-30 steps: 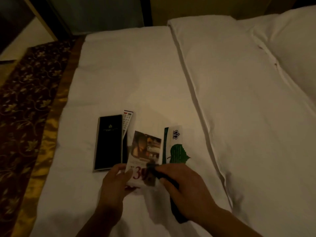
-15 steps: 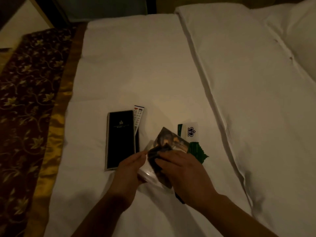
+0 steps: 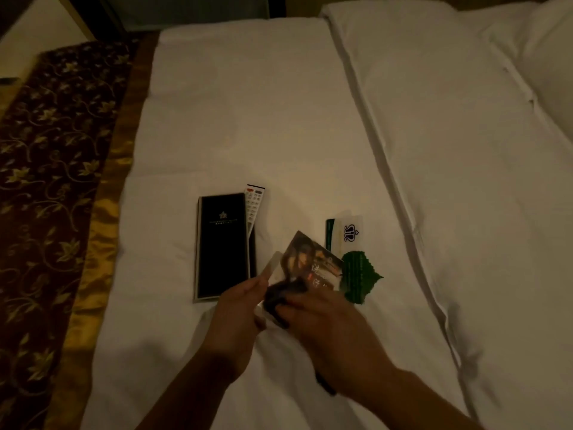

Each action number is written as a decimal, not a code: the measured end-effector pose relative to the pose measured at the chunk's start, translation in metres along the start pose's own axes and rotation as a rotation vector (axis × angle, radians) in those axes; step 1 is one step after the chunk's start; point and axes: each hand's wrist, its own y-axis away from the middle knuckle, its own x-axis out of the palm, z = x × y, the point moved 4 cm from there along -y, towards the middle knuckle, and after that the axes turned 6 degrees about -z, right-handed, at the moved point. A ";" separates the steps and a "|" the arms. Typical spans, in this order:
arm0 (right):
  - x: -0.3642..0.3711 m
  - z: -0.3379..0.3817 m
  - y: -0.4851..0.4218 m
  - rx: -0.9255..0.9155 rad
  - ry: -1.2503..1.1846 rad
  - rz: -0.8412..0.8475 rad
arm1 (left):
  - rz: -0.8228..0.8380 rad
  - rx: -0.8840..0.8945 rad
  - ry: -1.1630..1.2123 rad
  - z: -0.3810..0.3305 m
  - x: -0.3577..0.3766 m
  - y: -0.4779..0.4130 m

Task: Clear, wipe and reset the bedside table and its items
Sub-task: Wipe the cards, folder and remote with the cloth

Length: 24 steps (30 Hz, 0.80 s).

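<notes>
On the white bed sheet (image 3: 248,119) I hold a printed photo card (image 3: 313,262) just above the bedding, tilted to the right. My left hand (image 3: 235,308) grips its lower left edge. My right hand (image 3: 325,324) holds a dark cloth (image 3: 279,294) pressed against the card's lower face; a dark end of it hangs below my wrist. A black folder (image 3: 221,246) lies flat to the left, with a white remote control (image 3: 254,203) partly tucked under its right side. A green leaf-shaped card (image 3: 359,274) and a white logo card (image 3: 348,232) lie to the right.
A dark patterned bed runner (image 3: 46,181) with a gold border runs down the left side. A folded white duvet (image 3: 465,150) covers the right half, and a pillow (image 3: 552,57) sits at the top right corner. The room is dim.
The photo card has turned from upright to leaning right in my left hand. My right hand with the cloth has slid over its lower part.
</notes>
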 end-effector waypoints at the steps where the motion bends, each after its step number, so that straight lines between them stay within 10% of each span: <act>1: 0.000 0.004 0.004 -0.056 -0.037 0.052 | 0.006 0.002 -0.001 0.002 0.002 0.000; 8: -0.026 -0.052 0.020 0.279 0.110 -0.018 | 0.011 -0.009 0.025 0.010 -0.001 0.004; 14: -0.018 -0.023 0.000 -0.039 0.002 0.076 | 0.117 0.001 -0.076 0.010 0.015 0.005; 20: -0.040 -0.085 -0.014 0.447 0.045 -0.227 | 0.108 0.029 -0.185 0.012 0.007 0.007; 24: -0.024 -0.033 -0.015 0.047 0.056 -0.112 | 0.089 0.055 -0.203 0.014 0.013 0.009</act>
